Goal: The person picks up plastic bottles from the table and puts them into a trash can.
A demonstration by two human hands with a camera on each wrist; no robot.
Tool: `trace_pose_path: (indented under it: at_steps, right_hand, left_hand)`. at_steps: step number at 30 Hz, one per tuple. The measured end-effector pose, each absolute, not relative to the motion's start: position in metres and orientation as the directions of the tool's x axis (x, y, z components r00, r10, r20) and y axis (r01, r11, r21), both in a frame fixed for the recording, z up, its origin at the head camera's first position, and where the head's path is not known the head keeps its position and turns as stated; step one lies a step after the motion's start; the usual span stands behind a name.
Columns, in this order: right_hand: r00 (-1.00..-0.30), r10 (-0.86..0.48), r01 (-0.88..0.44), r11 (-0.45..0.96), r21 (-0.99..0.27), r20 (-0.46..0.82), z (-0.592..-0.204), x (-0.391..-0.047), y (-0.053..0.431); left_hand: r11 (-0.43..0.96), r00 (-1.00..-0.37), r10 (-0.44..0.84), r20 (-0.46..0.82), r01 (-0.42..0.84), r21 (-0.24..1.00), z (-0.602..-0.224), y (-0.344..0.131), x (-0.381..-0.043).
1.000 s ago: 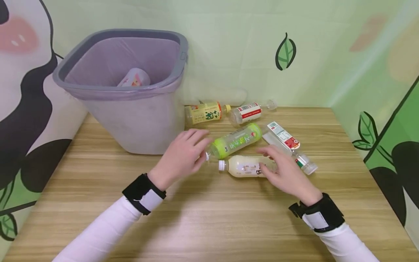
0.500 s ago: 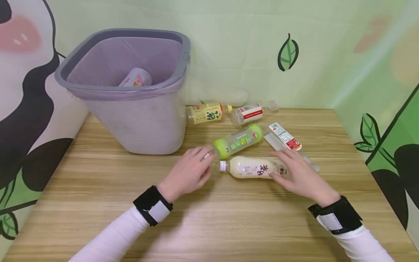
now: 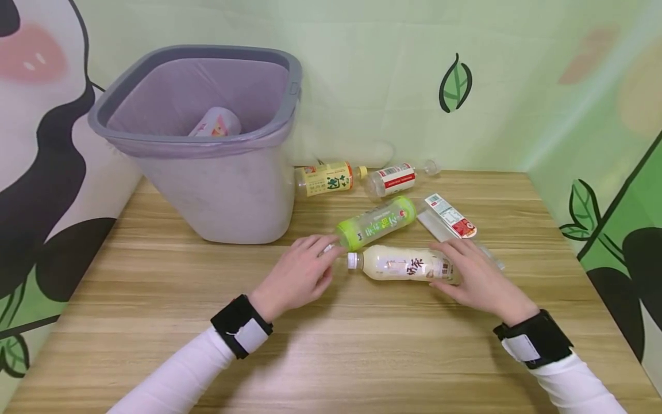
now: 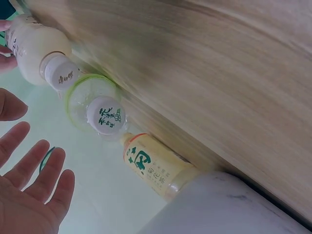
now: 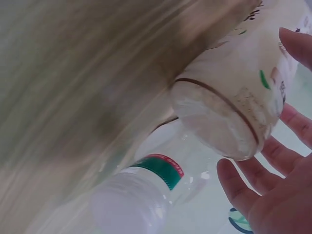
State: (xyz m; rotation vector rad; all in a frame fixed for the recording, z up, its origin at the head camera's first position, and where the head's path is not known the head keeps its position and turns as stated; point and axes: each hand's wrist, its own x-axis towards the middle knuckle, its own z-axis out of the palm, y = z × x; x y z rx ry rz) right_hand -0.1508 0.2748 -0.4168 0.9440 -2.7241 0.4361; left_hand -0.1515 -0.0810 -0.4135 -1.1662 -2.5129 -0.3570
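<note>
A cream-coloured milk tea bottle (image 3: 388, 264) lies on its side, white cap to the left. Around its base end is my right hand (image 3: 483, 282), thumb on the near side and fingers beyond; in the right wrist view the spread fingers (image 5: 280, 158) come right to the bottle's edge. My left hand (image 3: 297, 270) hovers by the cap of a green-labelled bottle (image 3: 377, 223), which it partly hides. In the left wrist view its loose fingers (image 4: 44, 175) stand apart from the bottles. A clear bottle with a red-and-white label (image 3: 450, 215) lies partly hidden behind my right hand.
A lined grey bin (image 3: 243, 195) stands at the back left with a pale bottle (image 3: 221, 122) inside. Beside it, along the back wall, lie a yellow-labelled bottle (image 3: 328, 178) and a clear bottle with a red-and-white label (image 3: 397, 178). Everything stands on a wooden table (image 3: 351, 356).
Both hands have shifted right and nearer to the person, the right one sliding toward the milk tea bottle's base. Over the last half second they barely move. The bottles stay put.
</note>
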Motion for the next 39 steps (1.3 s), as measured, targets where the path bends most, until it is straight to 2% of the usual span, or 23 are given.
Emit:
trace_pose_path:
  at_steps: [17, 33, 39]
  right_hand:
    - [-0.766, -0.608, -0.643, 0.707, -0.296, 0.211, -0.432, -0.143, 0.277]
    - [-0.739, -0.620, -0.666, 0.610, -0.429, 0.264, -0.434, -0.137, 0.271]
    - [-0.735, -0.610, -0.668, 0.581, -0.465, 0.296, -0.430, -0.135, 0.267]
  left_hand:
    - [0.621, -0.601, 0.690, 0.403, 0.778, 0.097, -0.418, -0.080, -0.149]
    - [0.624, -0.606, 0.681, 0.412, 0.774, 0.107, -0.425, -0.083, -0.146]
    - [0.636, -0.633, 0.659, 0.406, 0.758, 0.148, -0.421, -0.084, -0.145]
